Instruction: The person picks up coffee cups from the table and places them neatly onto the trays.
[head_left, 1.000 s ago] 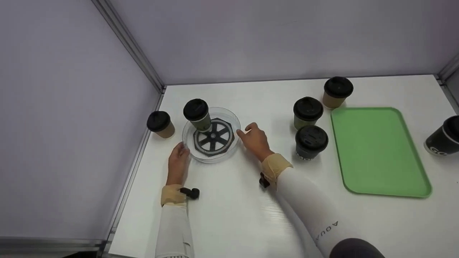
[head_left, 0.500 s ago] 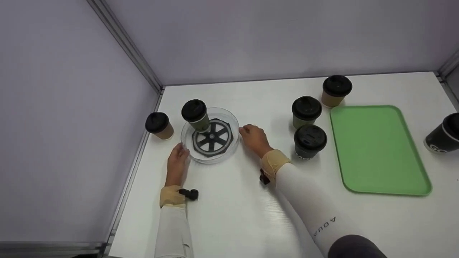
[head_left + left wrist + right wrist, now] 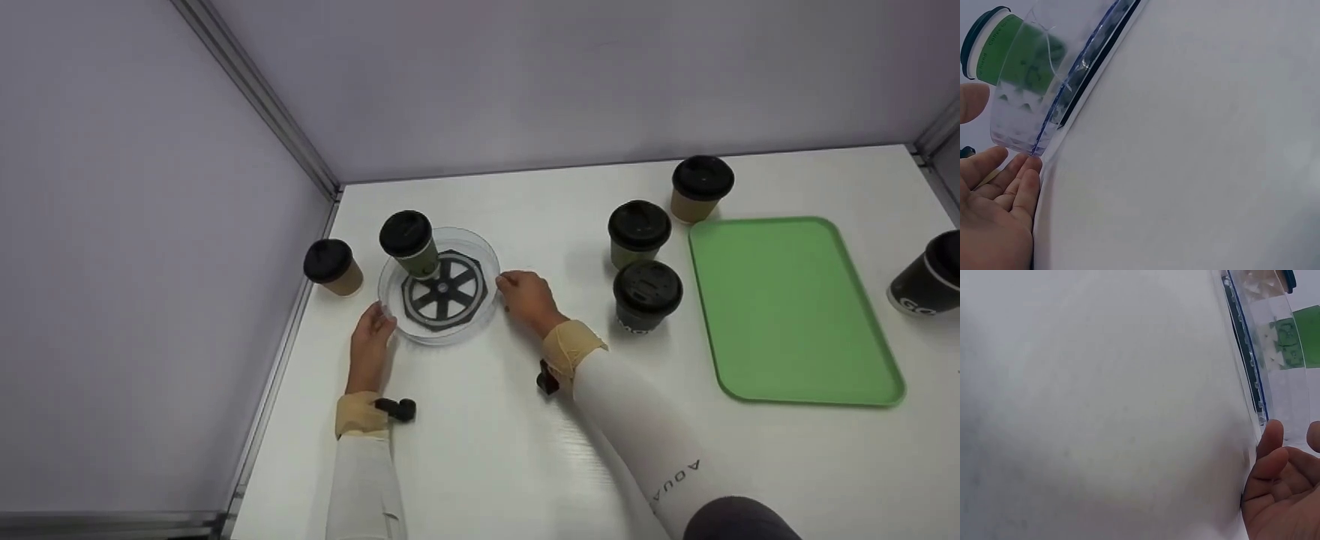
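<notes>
A clear round turntable-like dish point(image 3: 472, 322), with a dark spoked wheel pattern at its base, lies on the white table. On its far left part stands a green paper coffee cup point(image 3: 421, 259) with a black lid. My left hand point(image 3: 370, 337) is at the dish's near left edge. In the left wrist view its fingertips point(image 3: 1032, 163) touch the dish's lower edge, with the thumb apart from the wall. My right hand point(image 3: 529, 298) holds the right rim with curled fingers. The right wrist view shows its index finger point(image 3: 1273, 433) at the lower edge and the thumb near the upper rim.
A small brown cup point(image 3: 334, 268) stands left of the dish. Towards the right are a green cup point(image 3: 638, 234), a dark cup point(image 3: 647, 296) and a brown cup point(image 3: 701, 189), all lidded. Beyond them lie a green tray point(image 3: 795, 311) and a black cup point(image 3: 930, 277). Walls bound the table.
My right thumb and fingers have closed together at the dish's right rim, and the hand has shifted slightly downward in view. The left hand stays at its edge; the cup on the dish looks unmoved.
</notes>
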The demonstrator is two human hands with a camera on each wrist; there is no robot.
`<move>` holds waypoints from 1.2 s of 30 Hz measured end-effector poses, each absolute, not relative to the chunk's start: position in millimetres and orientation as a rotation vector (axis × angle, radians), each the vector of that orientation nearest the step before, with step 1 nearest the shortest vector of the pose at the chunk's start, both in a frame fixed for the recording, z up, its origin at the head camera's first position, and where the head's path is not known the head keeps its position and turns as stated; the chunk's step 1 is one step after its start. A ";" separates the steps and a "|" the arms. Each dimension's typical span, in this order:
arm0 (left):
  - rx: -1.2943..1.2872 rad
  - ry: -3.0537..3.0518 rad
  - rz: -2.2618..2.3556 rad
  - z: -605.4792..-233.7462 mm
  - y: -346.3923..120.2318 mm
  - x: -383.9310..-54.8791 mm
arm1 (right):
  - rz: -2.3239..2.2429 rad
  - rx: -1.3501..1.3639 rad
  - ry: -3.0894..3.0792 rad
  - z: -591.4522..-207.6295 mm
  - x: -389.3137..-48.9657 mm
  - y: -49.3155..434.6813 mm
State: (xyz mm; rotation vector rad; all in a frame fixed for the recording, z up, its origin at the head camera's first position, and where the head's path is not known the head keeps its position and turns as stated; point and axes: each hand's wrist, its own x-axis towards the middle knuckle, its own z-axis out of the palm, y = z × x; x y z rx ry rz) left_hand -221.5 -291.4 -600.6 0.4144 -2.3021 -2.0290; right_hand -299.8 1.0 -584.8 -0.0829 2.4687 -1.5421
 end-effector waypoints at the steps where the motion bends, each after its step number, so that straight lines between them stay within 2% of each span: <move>1: 0.405 -2.304 -2.018 -601.7 -291.1 -221.5 | -1.555 -0.079 2.461 -585.0 -299.0 1.2; 36: 0.401 -2.272 -2.021 -601.2 -289.2 -221.6 | -1.660 0.028 2.336 -585.0 -265.3 -10.3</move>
